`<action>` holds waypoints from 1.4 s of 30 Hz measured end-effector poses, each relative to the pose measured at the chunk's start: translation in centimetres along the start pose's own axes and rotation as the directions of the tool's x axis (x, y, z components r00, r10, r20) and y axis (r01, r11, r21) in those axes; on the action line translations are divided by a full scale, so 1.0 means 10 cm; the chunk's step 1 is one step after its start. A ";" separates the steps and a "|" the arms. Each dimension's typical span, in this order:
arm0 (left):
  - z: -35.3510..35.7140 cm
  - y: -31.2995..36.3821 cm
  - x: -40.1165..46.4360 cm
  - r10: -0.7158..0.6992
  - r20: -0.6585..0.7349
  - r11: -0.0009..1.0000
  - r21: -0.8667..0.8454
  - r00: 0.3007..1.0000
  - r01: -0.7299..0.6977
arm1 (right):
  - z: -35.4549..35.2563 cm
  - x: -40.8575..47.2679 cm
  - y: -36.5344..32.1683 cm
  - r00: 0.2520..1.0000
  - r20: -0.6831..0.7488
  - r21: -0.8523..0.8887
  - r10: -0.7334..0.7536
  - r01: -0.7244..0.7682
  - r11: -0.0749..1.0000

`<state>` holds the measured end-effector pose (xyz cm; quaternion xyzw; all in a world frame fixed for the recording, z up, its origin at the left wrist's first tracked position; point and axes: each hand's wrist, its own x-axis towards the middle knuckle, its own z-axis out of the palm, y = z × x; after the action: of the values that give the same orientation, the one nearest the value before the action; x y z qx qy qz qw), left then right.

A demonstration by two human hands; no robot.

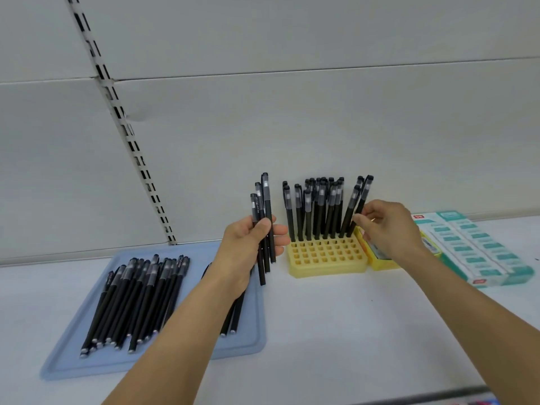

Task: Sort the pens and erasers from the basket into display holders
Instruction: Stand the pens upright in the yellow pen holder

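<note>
The yellow pen holder [327,255] stands on the white table [336,331], and everything else sits around it. Its back rows are filled with upright black pens [318,211], while the front rows of square holes are open. At the holder's back right corner, the right hand [385,226] pinches a single black pen [361,203] between thumb and fingertips; the pen leans, with its lower end at the holder's edge. Just left of the holder, the left hand [248,244] is clamped round a small bundle of black pens [264,226], held upright above the table. Farther left of the holder lies a blue tray [251,340] with a heap of loose pens [137,299]. To the holder's right are a yellow box [380,261] and boxes of erasers [473,249].
</note>
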<state>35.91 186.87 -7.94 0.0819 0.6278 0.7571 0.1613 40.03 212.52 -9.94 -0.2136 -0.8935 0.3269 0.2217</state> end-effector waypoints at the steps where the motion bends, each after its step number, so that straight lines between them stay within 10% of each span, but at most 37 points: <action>1: 0.00 -0.01 0.01 -0.004 0.009 1.000 0.004 1.000 0.004 | 0.02 0.00 0.00 1.000 0.018 -0.029 0.004 -0.003 1.000; 7: 0.01 -0.03 0.02 -0.020 0.077 1.000 -0.012 0.997 0.021 | 0.01 -0.06 -0.04 0.996 0.008 -0.087 0.088 -0.087 0.992; 10: 0.03 -0.04 0.01 -0.034 0.133 0.999 -0.003 0.991 0.035 | -0.01 -0.29 -0.19 0.985 -0.165 0.162 0.042 -0.015 0.987; 16: 0.08 0.00 0.01 -0.019 0.301 0.985 0.169 0.953 -0.034 | 0.08 -0.49 -0.84 0.953 0.178 0.434 -0.246 0.148 0.889; 22: -0.03 -0.08 0.03 0.023 0.196 0.982 0.178 0.980 -0.059 | 0.13 -0.44 -0.91 0.981 0.081 0.483 -0.174 0.114 0.868; 42: -0.21 -0.10 -0.04 0.010 0.134 0.998 0.055 0.991 -0.018 | 0.50 -0.34 -0.75 0.977 0.086 0.091 -0.195 0.187 0.978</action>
<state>35.73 184.98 -9.33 0.1411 0.6359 0.7332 0.1953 38.31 203.12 -9.17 -0.1015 -0.9052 0.3505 0.2180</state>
